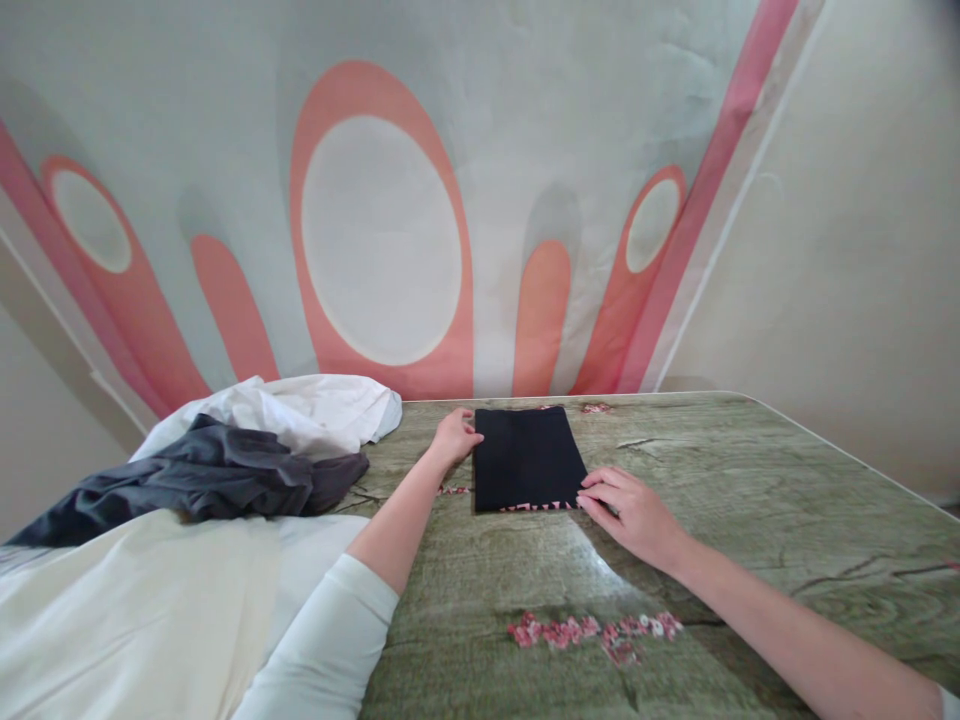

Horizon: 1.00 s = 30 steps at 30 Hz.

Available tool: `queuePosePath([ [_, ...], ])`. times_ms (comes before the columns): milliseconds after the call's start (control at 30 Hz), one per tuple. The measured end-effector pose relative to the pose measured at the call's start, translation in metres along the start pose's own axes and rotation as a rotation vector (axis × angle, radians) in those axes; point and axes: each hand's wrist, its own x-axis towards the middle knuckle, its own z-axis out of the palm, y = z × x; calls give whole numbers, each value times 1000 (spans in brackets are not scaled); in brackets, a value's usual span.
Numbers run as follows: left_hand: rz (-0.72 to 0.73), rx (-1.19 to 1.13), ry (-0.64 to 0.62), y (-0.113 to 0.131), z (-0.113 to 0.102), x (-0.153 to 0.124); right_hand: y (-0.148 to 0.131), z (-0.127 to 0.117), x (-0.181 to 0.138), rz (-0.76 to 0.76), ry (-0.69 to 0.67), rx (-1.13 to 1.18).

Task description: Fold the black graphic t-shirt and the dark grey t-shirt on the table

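A black garment [525, 460], folded into a neat flat rectangle, lies on the table with part of some pink lettering showing along its near edge. At its far left corner, my left hand [455, 437] pinches the edge between thumb and fingers. The near right corner is gripped by the fingertips of my right hand [630, 512], with the thumb below. What kind of garment it is cannot be made out from the folded shape.
The wood-patterned table [750, 480] has printed pink blossoms [592, 630]. On the left are piled a white cloth [300, 410], a crumpled dark grey garment [225, 470] and a cream cloth [150, 610]. A wall with a pink-and-grey pattern [495, 150] stands behind the table.
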Motion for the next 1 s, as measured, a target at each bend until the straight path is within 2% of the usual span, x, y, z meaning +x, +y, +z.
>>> queuePosePath([
  [233,51,107,31,8,0,-4,-1,-2,0,49,-6,46],
  [400,54,190,9,18,-13,-10,0,-2,-1,17,-34,34],
  [467,36,227,-48,22,-21,-13,2,-5,-1,-4,-47,-14],
  [567,-77,232,-214,27,-29,-18,5,-11,1,-60,-84,-117],
  [633,-132,188,-277,30,-30,-20,6,-14,1,-83,-111,-186],
  [833,-105,96,-289,29,-24,-20,9,-10,-2,-49,-106,-264],
  [933,-66,106,-281,24,-23,-16,26,-8,-3,10,-75,-307],
  [1000,-18,136,-232,21,-23,-13,44,-8,-4,77,-45,-334],
])
